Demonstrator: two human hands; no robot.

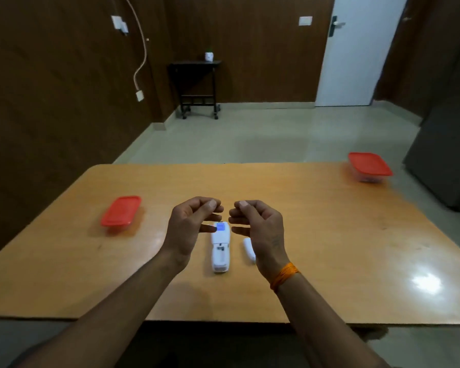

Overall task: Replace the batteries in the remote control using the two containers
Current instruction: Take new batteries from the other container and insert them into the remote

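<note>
A white remote control (220, 248) lies face down in the middle of the wooden table (329, 235), its battery bay uncovered. The white battery cover (249, 248) lies just to its right, partly hidden by my right hand. My left hand (190, 227) and my right hand (258, 229) hover above the remote, palms facing each other, fingers curled and apart, holding nothing. A container with a red lid (121, 211) stands on the left of the table. A second red-lidded container (369, 167) stands at the far right corner.
The table's near edge runs just below my forearms. An orange thread band (284, 276) circles my right wrist. Beyond the table are a tiled floor, a small black side table (195, 83) with a white pot, and a white door (356, 49).
</note>
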